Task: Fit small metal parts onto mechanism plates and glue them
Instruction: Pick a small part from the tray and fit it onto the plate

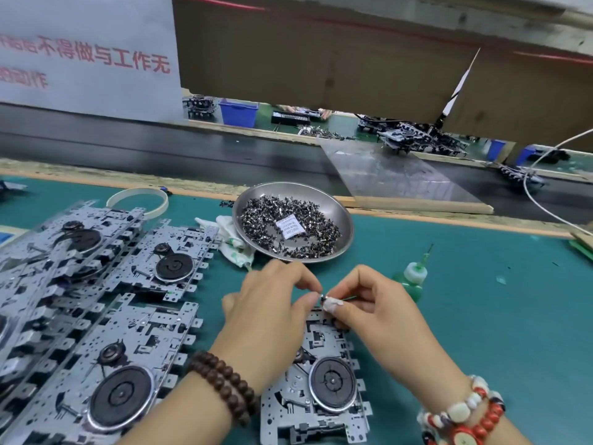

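Metal part (322, 297) pinched btwn both hands' fingertips — above mechanism plate (316, 390).

Your mat (481, 300) teal; glue bottle (412, 281) green, white cap; dish (345, 220) silver, dark parts (308, 216); far bin (239, 113) blue; left-wrist beads (224, 387) brown.

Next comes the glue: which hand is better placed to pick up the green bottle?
Right, probably. The green glue bottle stands just beyond the right hand, on that side of the mechanism plate. The left hand is farther away; both hands pinch a small metal part between them.
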`<state>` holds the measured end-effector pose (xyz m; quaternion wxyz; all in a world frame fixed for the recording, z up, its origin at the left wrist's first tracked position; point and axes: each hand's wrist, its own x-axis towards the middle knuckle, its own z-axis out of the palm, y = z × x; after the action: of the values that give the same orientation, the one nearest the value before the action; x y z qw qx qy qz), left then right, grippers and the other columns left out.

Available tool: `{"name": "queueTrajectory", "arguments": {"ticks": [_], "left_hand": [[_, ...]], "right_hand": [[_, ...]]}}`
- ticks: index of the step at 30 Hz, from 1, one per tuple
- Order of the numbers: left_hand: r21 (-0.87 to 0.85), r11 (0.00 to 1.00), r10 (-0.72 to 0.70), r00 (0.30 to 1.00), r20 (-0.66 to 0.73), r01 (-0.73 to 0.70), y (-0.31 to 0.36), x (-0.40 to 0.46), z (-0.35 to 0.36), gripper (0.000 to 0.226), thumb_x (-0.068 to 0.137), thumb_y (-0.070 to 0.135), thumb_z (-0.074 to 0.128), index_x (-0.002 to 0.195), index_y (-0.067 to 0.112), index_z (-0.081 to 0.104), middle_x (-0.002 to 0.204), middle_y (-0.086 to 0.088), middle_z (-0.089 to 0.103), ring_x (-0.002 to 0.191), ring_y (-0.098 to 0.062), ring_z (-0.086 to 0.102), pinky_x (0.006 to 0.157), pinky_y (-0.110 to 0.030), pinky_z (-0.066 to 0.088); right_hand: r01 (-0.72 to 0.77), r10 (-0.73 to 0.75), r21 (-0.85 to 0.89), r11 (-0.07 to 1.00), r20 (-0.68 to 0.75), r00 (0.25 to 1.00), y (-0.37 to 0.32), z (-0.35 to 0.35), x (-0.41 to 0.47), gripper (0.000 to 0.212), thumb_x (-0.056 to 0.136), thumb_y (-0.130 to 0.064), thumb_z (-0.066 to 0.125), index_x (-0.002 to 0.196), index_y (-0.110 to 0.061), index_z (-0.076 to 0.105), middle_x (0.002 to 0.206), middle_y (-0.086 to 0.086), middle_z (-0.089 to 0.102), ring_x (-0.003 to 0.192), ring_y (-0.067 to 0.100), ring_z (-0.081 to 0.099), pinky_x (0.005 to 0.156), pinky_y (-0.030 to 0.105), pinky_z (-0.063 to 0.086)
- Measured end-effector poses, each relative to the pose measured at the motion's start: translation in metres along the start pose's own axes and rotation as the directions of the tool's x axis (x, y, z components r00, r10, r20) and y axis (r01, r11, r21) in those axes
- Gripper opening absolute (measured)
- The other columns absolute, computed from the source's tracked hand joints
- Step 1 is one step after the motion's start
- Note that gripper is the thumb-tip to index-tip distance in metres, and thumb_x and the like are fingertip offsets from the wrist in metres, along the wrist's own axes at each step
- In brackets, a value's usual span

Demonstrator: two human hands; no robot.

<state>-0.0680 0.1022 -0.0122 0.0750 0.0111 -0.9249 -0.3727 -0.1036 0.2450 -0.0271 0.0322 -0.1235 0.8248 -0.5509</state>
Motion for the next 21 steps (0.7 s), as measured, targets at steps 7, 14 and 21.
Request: {"name": "queueTrajectory", "arguments": {"ticks": [7, 14, 21], "left_hand": [[-0.162, 0.987, 0.024, 1.000, 0.002, -0.023, -0.003, 0.002, 0.007, 0.014, 0.087, 0.032, 0.055, 0.074, 0.035, 0.052, 0.085, 0.020, 0.057, 0.094, 0.003, 0.049, 0.093, -0.038, 0.039], [-0.150, 0.989, 0.019, 1.000, 0.005, -0.018, -0.001, 0.009, 0.013, 0.017, 0.090, 0.033, 0.050, 0.073, 0.034, 0.048, 0.086, 0.020, 0.054, 0.090, 0.005, 0.046, 0.094, -0.033, 0.036], [0.052, 0.990, 0.128, 0.992, 0.008, -0.128, 0.004, 0.016, 0.015, 0.020, 0.093, 0.035, 0.043, 0.074, 0.037, 0.039, 0.093, 0.021, 0.048, 0.092, 0.007, 0.033, 0.084, -0.025, 0.018]], "right_hand": [[-0.006, 0.007, 0.051, 0.999, -0.004, 1.000, 0.008, -0.001, -0.002, 0.021, 0.078, -0.006, 0.071, 0.067, -0.021, 0.061, 0.068, -0.007, 0.068, 0.060, 0.005, 0.061, 0.061, 0.023, 0.050], [0.028, -0.028, 0.003, 1.000, 0.044, 0.999, 0.006, -0.011, -0.005, 0.025, 0.075, -0.010, 0.071, 0.081, -0.033, 0.064, 0.078, -0.014, 0.067, 0.066, -0.001, 0.060, 0.066, 0.017, 0.050], [0.039, -0.039, 0.006, 0.999, 0.000, 0.999, 0.005, -0.016, -0.005, 0.010, 0.076, -0.017, 0.069, 0.076, -0.027, 0.067, 0.073, -0.006, 0.070, 0.064, 0.005, 0.063, 0.062, 0.022, 0.053]]}}
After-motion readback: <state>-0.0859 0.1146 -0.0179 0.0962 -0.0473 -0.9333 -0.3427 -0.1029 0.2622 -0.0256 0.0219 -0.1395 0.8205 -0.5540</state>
